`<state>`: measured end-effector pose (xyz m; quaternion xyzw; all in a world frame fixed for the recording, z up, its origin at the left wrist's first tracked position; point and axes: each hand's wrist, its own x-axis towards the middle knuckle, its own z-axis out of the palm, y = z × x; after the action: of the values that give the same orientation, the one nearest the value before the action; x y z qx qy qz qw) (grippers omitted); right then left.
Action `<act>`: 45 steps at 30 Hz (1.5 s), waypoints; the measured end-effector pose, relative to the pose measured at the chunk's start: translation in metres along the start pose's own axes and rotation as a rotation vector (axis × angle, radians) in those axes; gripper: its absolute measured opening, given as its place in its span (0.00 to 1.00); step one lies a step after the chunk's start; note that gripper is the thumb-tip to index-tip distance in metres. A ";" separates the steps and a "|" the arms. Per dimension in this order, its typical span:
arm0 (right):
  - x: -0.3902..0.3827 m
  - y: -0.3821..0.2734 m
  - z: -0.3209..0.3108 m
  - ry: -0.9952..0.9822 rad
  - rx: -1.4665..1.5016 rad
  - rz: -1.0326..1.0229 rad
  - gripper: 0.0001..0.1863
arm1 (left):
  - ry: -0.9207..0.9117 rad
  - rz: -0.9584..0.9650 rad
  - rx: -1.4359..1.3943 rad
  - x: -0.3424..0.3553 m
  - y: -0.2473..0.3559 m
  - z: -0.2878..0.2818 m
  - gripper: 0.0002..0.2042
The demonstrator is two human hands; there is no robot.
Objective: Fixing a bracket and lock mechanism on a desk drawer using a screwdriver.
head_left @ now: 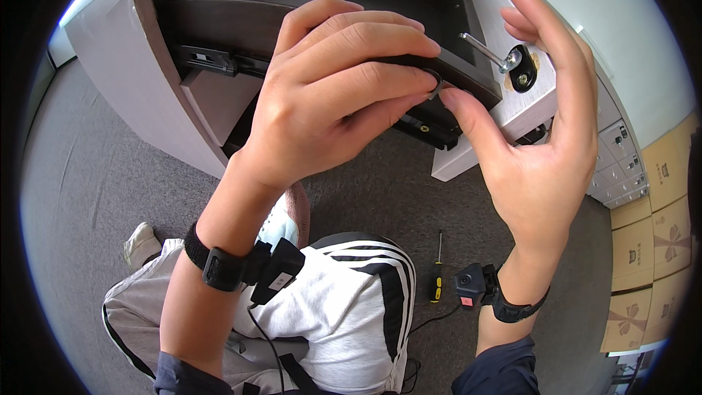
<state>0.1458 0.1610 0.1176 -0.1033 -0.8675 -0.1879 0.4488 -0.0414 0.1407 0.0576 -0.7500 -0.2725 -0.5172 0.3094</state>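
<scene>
I have the left hand [314,95] pinching a small dark curved piece [436,85] between thumb and index finger, the other fingers bent above it. The right hand [545,146] is spread, its thumb tip right beside that piece; I cannot tell whether it touches. Seen between its thumb and fingers, a black oval fitting [528,66] with 1 silver rod [482,48] sits on a pale wood-grain panel [523,113]. Behind the left hand I make out a dark brown drawer [219,18] and a black slide rail [223,63]. On the grey carpet [73,146] lies 1 yellow-and-black screwdriver [436,287], near a wrist camera [470,281]. Cardboard boxes [632,249] stand stacked along my right edge.
</scene>
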 end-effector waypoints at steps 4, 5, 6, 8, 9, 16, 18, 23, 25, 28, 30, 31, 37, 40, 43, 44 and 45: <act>-0.023 0.016 -0.002 0.038 0.088 0.067 0.41 | 0.010 0.005 -0.004 -0.003 -0.001 0.002 0.10; -0.031 0.016 -0.002 0.039 0.093 0.067 0.41 | 0.007 0.003 0.000 -0.005 -0.002 0.000 0.10; -0.038 0.014 -0.010 0.120 0.111 0.096 0.40 | 0.016 0.004 -0.010 -0.001 -0.001 0.001 0.10; -0.059 0.008 -0.015 0.244 0.134 0.166 0.37 | 0.012 0.000 -0.006 -0.001 -0.002 -0.001 0.10; -0.075 0.005 -0.018 0.275 0.114 0.207 0.34 | 0.018 0.009 -0.002 -0.001 -0.001 0.001 0.10; -0.260 -0.008 -0.023 -0.271 0.042 1.031 0.21 | 0.029 0.073 0.046 -0.009 -0.004 0.000 0.11; -0.320 -0.015 -0.033 -0.524 -0.041 1.129 0.22 | 0.044 0.082 0.058 -0.006 -0.004 0.004 0.12; -0.415 -0.061 -0.044 -0.799 -0.153 1.186 0.27 | 0.052 0.116 0.087 -0.005 -0.003 0.007 0.12; -0.428 -0.075 -0.039 -0.845 -0.157 1.229 0.29 | 0.066 0.115 0.090 -0.006 -0.003 0.007 0.12; -0.424 -0.089 -0.021 -0.758 -0.020 1.462 0.32 | 0.070 0.121 0.106 -0.009 -0.004 0.005 0.12; -0.402 -0.087 -0.013 -0.897 0.051 1.524 0.29 | 0.084 0.114 0.110 -0.009 -0.005 0.006 0.12; -0.401 -0.089 -0.009 -0.893 0.052 1.523 0.29 | 0.085 0.117 0.111 -0.009 -0.005 0.005 0.12; -0.409 -0.090 0.003 -0.899 0.004 1.513 0.23 | 0.055 0.084 0.065 -0.004 -0.002 0.005 0.12; -0.369 -0.091 -0.016 -0.429 0.600 1.948 0.21 | 0.045 0.057 0.018 -0.004 -0.002 0.006 0.12; -0.271 -0.106 -0.042 -0.098 1.028 1.616 0.16 | 0.042 0.037 0.057 -0.003 -0.002 -0.002 0.10; -0.241 -0.111 -0.052 -0.053 1.240 1.564 0.16 | 0.030 0.021 0.063 -0.003 -0.001 -0.004 0.10; -0.231 -0.116 -0.063 -0.097 1.330 1.456 0.20 | 0.041 0.022 0.056 -0.003 -0.001 -0.002 0.10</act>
<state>0.2849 0.0271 -0.0650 -0.3465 -0.5385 0.6645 0.3852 -0.0436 0.1397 0.0557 -0.7332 -0.2721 -0.5212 0.3415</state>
